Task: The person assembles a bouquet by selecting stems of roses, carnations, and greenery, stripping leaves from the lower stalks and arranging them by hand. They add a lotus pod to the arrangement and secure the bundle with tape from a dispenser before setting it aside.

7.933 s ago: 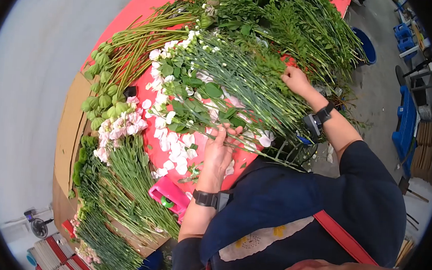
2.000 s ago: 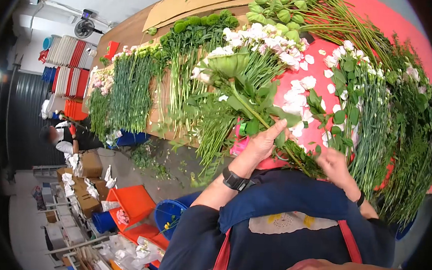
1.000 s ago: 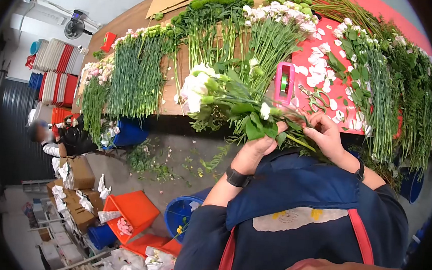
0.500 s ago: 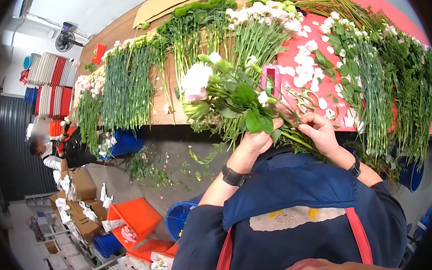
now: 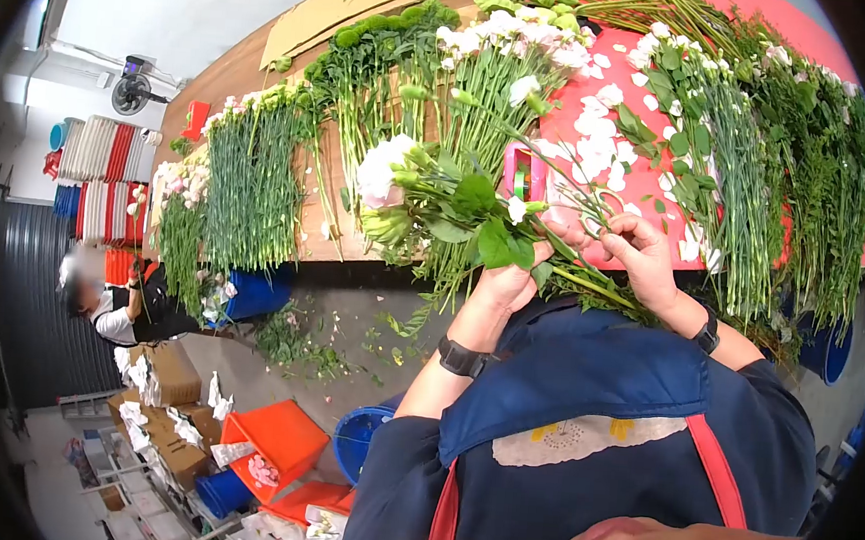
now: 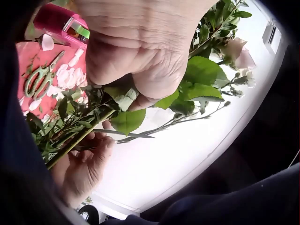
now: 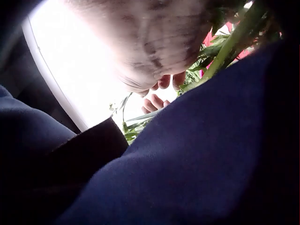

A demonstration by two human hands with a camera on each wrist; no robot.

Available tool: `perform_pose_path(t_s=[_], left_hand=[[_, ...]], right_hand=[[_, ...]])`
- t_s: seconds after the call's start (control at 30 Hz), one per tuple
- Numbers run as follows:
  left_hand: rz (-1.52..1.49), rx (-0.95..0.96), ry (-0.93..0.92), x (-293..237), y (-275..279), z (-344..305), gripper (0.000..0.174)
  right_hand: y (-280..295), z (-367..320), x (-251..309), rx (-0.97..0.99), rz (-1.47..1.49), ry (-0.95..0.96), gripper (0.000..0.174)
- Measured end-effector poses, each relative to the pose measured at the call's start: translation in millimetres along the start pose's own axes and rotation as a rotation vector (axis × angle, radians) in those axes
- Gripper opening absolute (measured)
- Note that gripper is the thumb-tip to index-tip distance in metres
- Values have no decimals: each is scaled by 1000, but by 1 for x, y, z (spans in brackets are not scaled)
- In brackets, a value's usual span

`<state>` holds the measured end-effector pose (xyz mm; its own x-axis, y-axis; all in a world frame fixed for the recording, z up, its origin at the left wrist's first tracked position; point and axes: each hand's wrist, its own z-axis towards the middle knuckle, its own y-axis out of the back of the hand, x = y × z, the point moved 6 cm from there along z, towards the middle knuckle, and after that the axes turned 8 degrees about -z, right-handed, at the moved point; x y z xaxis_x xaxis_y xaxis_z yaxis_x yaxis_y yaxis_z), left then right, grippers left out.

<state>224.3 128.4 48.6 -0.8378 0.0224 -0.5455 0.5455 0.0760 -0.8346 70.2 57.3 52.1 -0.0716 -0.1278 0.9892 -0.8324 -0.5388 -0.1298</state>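
Note:
In the head view, my left hand [image 5: 508, 283] grips a flower bunch by its stems; a large pale rose [image 5: 387, 172], a green bloom [image 5: 387, 227] and broad leaves [image 5: 500, 245] point left. To the right, my right hand [image 5: 644, 260] pinches a thin budded flower stem [image 5: 586, 193] between thumb and fingers, against the bunch. The left wrist view has my left hand over the leaves and my right hand's fingers [image 6: 101, 152] curled at the thin stem below the thick green stem [image 6: 79, 143]. In the right wrist view, my right hand [image 7: 154, 42] hides most of the stems.
A pink tape dispenser [image 5: 522, 171] and scissors [image 6: 40, 82] lie among loose petals [image 5: 594, 141] on the red tabletop. Rows of white-flowered stems [image 5: 731, 160] and green-stemmed flowers [image 5: 252, 192] line the table. Orange crates [image 5: 285, 440] and a blue bucket [image 5: 355, 440] stand on the floor.
Earlier my hands worked in the white-flowered stems on the red table; then my left hand held the bunch. Over the last second, my right hand has kept pinching a thin stem beside it.

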Motion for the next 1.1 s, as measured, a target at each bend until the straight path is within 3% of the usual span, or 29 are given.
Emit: perform_pose_path(t_s=[0.37,0.83,1.03,1.1], left_hand=[[-60,-71,-19,1,-2,2,17],[-80,-126,-42,8,6,6,13],[6,0,-78,11,0,17,16],[18,-68,-65,14,-3,13,18]], right_hand=[[13,6,-6,-1,-8,1,8],[50,18,-1,-165,-27,9,7],[25,14,2,-11,-48,6,7],[12,15,-2,86,-179,59,6]])
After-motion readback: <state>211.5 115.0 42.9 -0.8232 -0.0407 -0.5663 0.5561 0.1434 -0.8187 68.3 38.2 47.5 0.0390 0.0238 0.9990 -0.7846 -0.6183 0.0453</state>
